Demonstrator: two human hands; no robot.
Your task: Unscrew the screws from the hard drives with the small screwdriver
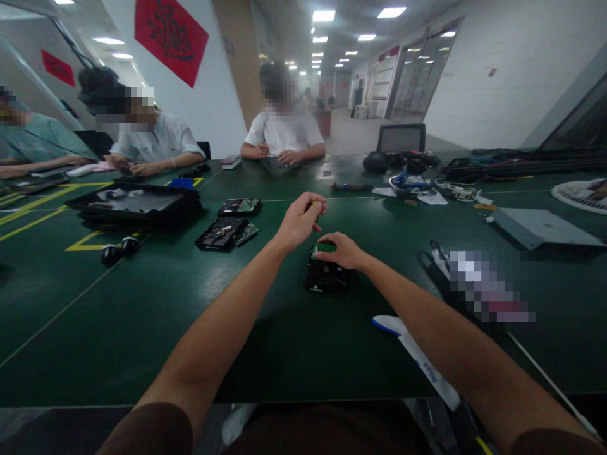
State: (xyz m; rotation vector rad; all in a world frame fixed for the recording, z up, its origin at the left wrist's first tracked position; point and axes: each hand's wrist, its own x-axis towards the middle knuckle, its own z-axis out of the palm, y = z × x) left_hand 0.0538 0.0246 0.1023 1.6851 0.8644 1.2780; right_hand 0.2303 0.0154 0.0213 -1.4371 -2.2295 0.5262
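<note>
A black hard drive (327, 278) lies on the green table in front of me, with a green circuit board (323, 248) at its far end. My left hand (300, 222) is above that end, fingers closed around a screwdriver (315, 204) whose yellow handle shows between them; its thin shaft points down at the board. With thumb and fingers on either side of the board, my right hand (342, 250) grips it against the drive. To the left lie another opened drive (220, 234), a loose circuit board (247, 234) and a drive with its green board showing (239, 206).
Stacked black trays (137, 208) stand at the left. On the right are a grey metal case (545, 229), a bowl of cables (412, 183) and a blurred-out object (488, 287). A white-and-blue strip (417, 354) lies under my right forearm. Several people sit across the table.
</note>
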